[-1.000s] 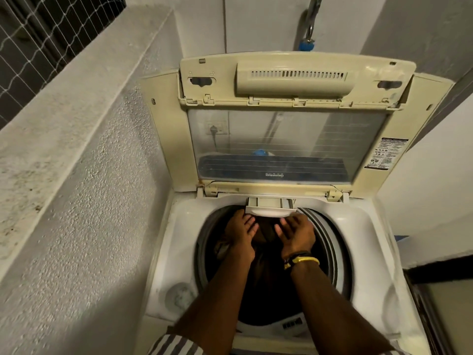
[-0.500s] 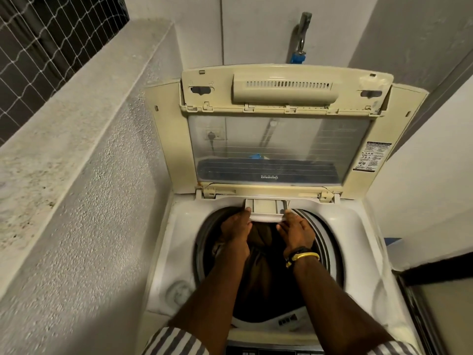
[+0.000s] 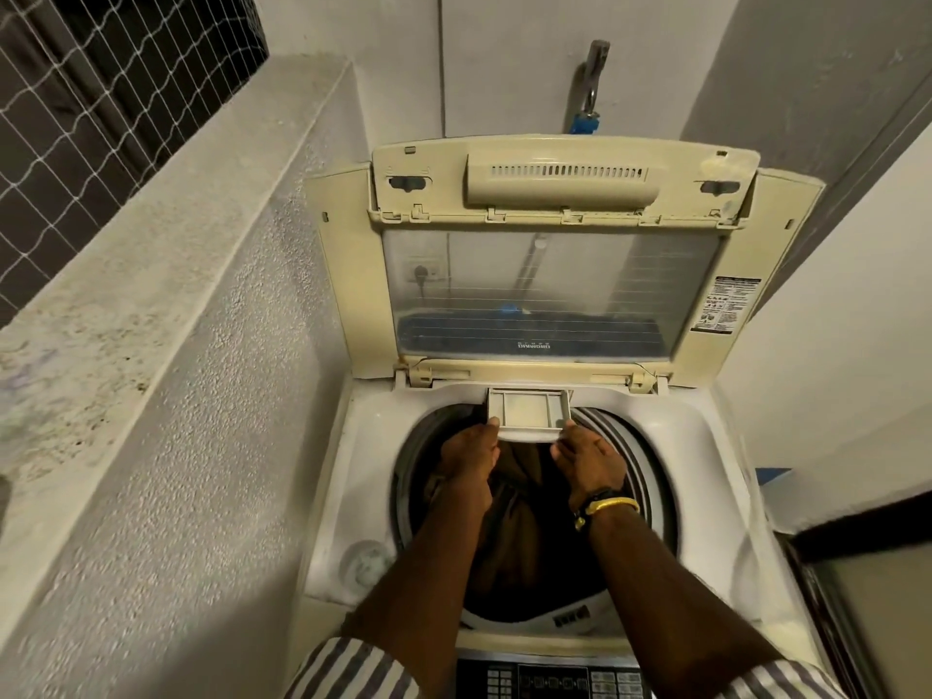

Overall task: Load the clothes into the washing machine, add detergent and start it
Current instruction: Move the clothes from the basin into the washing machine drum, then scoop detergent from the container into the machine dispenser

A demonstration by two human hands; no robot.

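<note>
Both your hands are on the detergent drawer (image 3: 528,412), which sits at the back edge of the washer (image 3: 706,446) opening, just under the hinge of the raised lid (image 3: 549,290). Your left hand (image 3: 471,454) pinches its front left corner, with one of its fingers (image 3: 493,422) curled over the lip; your right hand (image 3: 587,459) pinches the front right corner the same way. Holding it at both corners makes sense: the drawer looks wide and shallow, and an even pull should keep it from twisting in its slot. It stands partly out, its compartments showing and, as far as you can tell, without detergent.

The clothes (image 3: 514,502), dark and brown, already lie in the drum (image 3: 640,461) right below your wrists, so loading looks done and the detergent step is in hand.

Room is tight at the back: the lid stands upright just behind the drawer, so you have space only toward yourself and upward. A rough wall (image 3: 201,396) runs close along the washer's left edge, and another closes in on the right. The control panel (image 3: 555,681) lies at the front edge, beneath your forearms, and nothing covers it.
</note>
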